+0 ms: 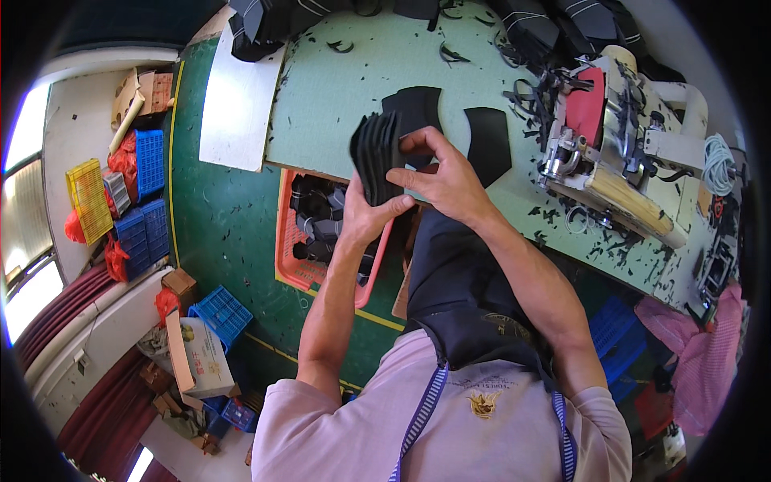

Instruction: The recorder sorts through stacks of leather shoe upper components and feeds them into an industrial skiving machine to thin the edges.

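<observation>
A thick stack of black cut pieces [376, 157] is held upright above the front edge of the green worktable [321, 104]. My left hand [369, 213] grips the stack from below, its thumb across the lower end. My right hand [442, 173] is at the stack's right side, with thumb and forefinger bent against the edges of the pieces; its other fingertips are partly hidden. Behind the hands, more flat black pieces [424, 106] lie on the table, partly covered by the right hand. Another single black piece [487, 143] lies just to the right.
A sewing-type machine with a red plate [585, 104] stands at the table's right, black scraps around it. Bundled black pieces [526, 28] line the far edge. Below the table, an orange crate [286, 241] holds dark pieces. Blue crates [149, 161] and boxes stand at left.
</observation>
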{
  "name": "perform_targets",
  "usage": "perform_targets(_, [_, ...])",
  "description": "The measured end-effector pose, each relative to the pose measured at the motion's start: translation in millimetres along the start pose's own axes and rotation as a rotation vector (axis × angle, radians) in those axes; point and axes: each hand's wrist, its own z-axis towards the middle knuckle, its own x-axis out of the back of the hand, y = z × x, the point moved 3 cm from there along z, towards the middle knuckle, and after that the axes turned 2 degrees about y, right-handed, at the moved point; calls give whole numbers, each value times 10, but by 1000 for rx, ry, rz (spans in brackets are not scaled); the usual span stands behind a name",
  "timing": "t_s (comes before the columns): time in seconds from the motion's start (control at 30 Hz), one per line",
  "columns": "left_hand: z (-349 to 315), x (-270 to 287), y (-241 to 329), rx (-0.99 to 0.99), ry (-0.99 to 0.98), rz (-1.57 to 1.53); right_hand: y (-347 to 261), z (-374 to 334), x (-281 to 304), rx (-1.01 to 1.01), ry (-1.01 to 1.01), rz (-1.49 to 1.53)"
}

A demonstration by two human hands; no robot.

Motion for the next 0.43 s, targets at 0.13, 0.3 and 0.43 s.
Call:
perform_targets(0.13, [5,-150,-84,0,-73,-135,-66,-95,106,-20,52,147])
perform_targets(0.3, [84,-317,-32,4,-124,-200,146,-228,347,21,289,94])
perform_targets(0.43, [106,-501,143,54,-159,-653,-60,-251,661,10,447,96])
